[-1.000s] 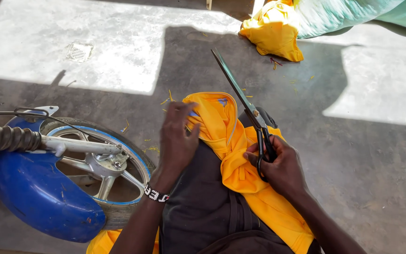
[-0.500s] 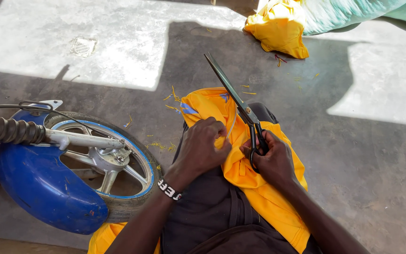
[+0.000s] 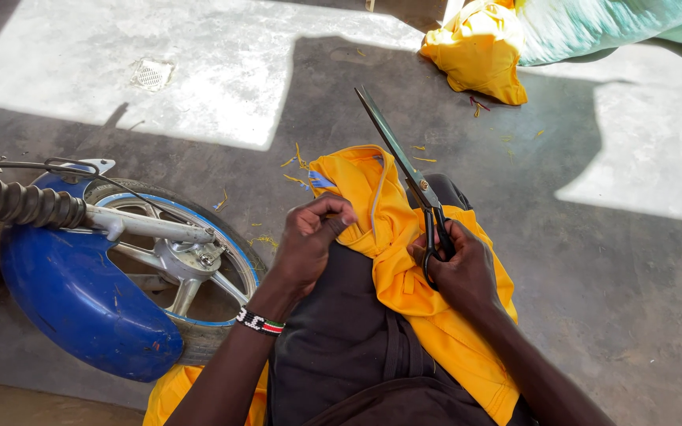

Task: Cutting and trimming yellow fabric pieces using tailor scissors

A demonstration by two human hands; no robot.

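At the far left a motorcycle front wheel [image 3: 171, 268] with its blue mudguard [image 3: 80, 304] stands on the concrete floor [image 3: 633, 315], just beside the person's knee. To its right, the left hand [image 3: 309, 241], with a beaded bracelet [image 3: 260, 322] at the wrist, has its grip closed in a pinch on the near edge of the yellow cloth [image 3: 392, 252], pressing the fold against the dark trousers [image 3: 349, 331] on the lap. The cloth lies draped over the right thigh and hangs down toward the lower right, with a small blue patch showing near its far edge. Right of that, the right hand [image 3: 459, 272] has its grip closed around the loops of the long scissors [image 3: 404, 170]; the blades point up and away to the far left, closed and clear of the fabric. Judged from this, the step in hand is a pause between cuts: the left hand seems to be finding or tensioning a seam or edge while the scissors wait. The next move would call for bringing the blade tips down to the pinched spot, opening them, and keeping the cloth taut so the cut runs straight and clear of the fingers. Yellow thread scraps [image 3: 297, 162] dot the floor beyond the knee, and at the far right a second yellow bundle [image 3: 479, 55] lies well apart against a pale green sack [image 3: 593, 28].
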